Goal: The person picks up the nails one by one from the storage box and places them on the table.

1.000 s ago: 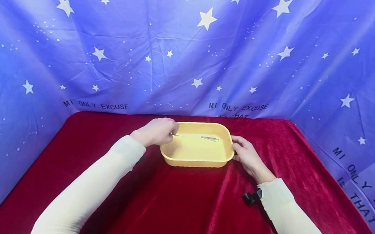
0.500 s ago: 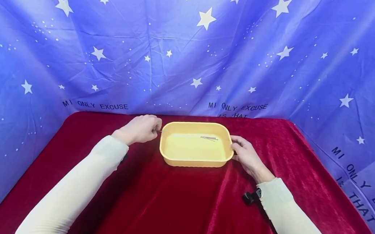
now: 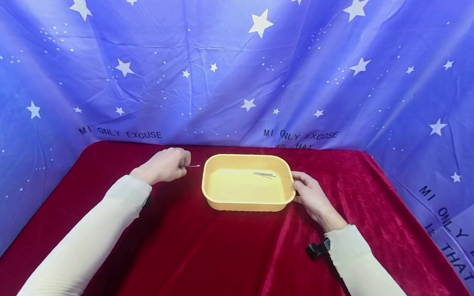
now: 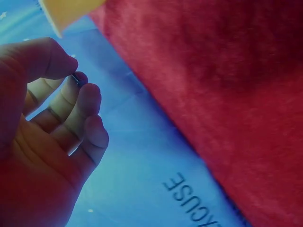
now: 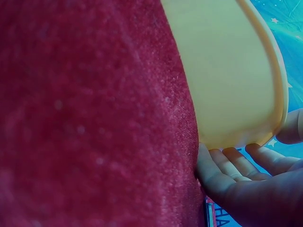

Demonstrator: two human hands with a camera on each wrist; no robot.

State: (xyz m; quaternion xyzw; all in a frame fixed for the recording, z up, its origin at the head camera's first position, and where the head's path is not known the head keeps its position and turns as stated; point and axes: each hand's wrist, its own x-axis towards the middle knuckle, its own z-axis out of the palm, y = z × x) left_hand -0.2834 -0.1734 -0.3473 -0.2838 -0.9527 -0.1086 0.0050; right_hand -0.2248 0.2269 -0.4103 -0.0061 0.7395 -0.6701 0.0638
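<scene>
A pale yellow rectangular tray [image 3: 246, 207] sits on red velvet cloth, with a few thin metal nails [image 3: 265, 174] lying inside toward its right end. Left of the tray, my left hand [image 3: 162, 165] pinches a single nail [image 3: 194, 166] between thumb and forefinger, its tip pointing at the tray. The left wrist view shows only a dark, shiny end of that nail [image 4: 77, 79] at the fingertips. My right hand [image 3: 314, 197] holds the tray's right end, thumb by the rim and fingers against the outer wall [image 5: 227, 94].
Red velvet [image 3: 213, 256] covers the table, and a blue curtain [image 3: 208, 91] with white stars and lettering hangs behind and at both sides. A small dark item with a red edge [image 5: 209, 213] shows under my right hand in the right wrist view.
My left hand has moved left, out of the tray and over its left rim, carrying the nail. The right hand and the tray have stayed in place.
</scene>
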